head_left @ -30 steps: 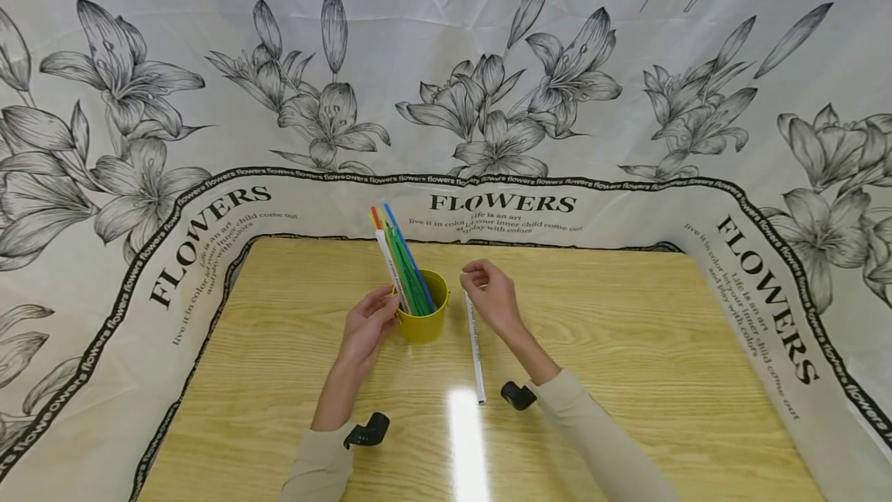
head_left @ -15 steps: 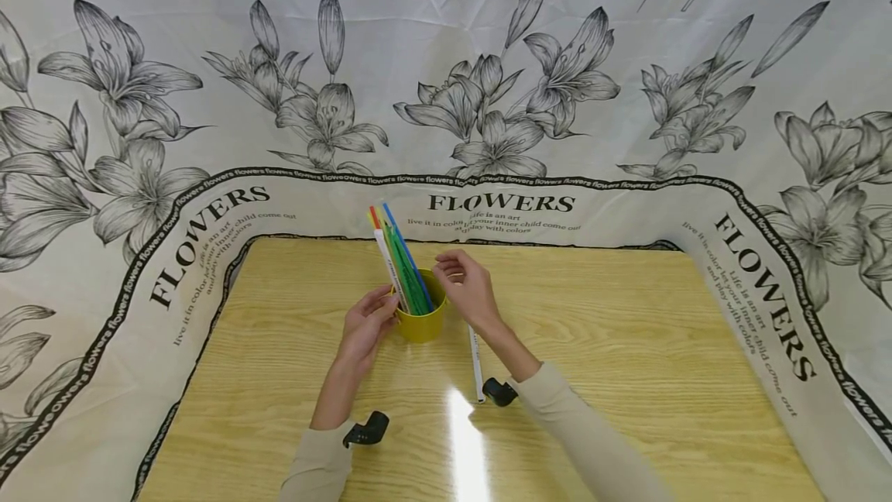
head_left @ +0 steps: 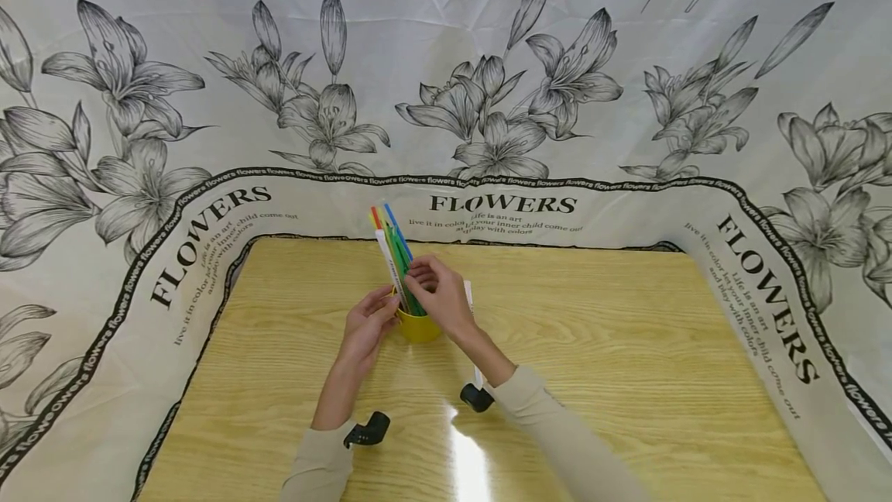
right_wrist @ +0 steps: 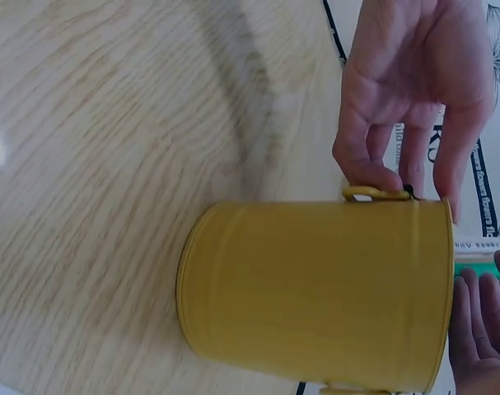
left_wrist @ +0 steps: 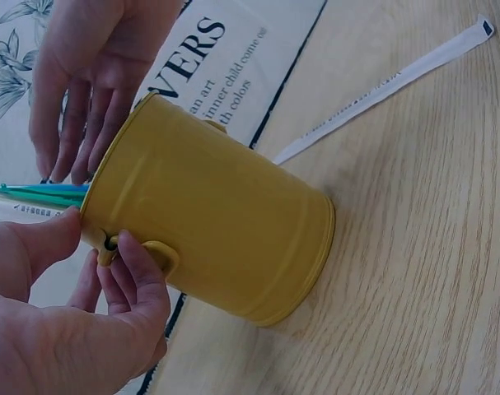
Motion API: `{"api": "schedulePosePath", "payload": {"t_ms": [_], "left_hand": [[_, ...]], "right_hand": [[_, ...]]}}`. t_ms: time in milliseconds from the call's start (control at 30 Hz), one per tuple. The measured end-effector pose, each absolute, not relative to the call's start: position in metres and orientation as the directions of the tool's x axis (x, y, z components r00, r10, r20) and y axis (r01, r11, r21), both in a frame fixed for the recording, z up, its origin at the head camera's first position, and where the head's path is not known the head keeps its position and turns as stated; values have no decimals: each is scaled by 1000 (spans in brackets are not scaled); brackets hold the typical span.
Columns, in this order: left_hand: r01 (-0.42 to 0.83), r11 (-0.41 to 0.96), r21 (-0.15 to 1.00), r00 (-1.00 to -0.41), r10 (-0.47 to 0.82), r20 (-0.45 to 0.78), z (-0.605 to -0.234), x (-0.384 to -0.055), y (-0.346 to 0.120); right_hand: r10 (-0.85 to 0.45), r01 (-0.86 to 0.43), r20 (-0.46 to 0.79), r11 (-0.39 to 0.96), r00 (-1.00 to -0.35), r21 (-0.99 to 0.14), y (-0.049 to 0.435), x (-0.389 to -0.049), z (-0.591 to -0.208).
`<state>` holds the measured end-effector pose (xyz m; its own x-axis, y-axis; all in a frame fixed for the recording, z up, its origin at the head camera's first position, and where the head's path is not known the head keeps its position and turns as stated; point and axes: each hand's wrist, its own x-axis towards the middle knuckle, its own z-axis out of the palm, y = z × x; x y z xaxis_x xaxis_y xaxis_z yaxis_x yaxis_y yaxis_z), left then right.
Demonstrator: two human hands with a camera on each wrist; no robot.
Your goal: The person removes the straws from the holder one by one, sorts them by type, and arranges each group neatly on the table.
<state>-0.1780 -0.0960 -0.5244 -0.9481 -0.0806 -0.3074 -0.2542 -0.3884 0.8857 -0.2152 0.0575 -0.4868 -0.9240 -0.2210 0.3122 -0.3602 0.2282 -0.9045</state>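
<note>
A small yellow metal bucket (head_left: 418, 328) stands on the table. My left hand (head_left: 365, 324) holds it at the left, with thumb at the rim and fingers by the side loop (left_wrist: 163, 257). Several slim straw-like sticks lean inside: a white printed one (head_left: 388, 258), a green bunch (left_wrist: 48, 196), a blue one (head_left: 396, 227) and a red tip (head_left: 376, 217). My right hand (head_left: 442, 297) is over the bucket's right rim, its loosely bent fingers beside the green and blue sticks. Whether they touch the sticks is unclear.
A narrow white printed paper sleeve (left_wrist: 381, 95) lies on the wooden table (head_left: 627, 347) right of the bucket, partly behind my right forearm in the head view. A floral cloth (head_left: 488, 215) rises behind the table and along its sides.
My right hand has moved left from above the white paper sleeve, across the bucket's rim, to the sticks. My left hand and the bucket have stayed in place.
</note>
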Motion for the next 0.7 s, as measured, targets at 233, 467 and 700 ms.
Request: {"api": "schedulePosePath", "payload": {"t_ms": [233, 467, 700], "left_hand": [[-258, -392, 883, -947, -77, -310, -524, -176, -96], [-256, -387, 886, -949, -73, -306, -524, -176, -96], [-254, -374, 892, -951, -72, -301, -524, -176, -97]], "right_hand": [[-230, -379, 326, 251, -917, -891, 46, -213, -490], [-215, -368, 314, 294, -925, -882, 40, -213, -492], [-218, -369, 310, 337, -925, -866, 35, -212, -494]]}}
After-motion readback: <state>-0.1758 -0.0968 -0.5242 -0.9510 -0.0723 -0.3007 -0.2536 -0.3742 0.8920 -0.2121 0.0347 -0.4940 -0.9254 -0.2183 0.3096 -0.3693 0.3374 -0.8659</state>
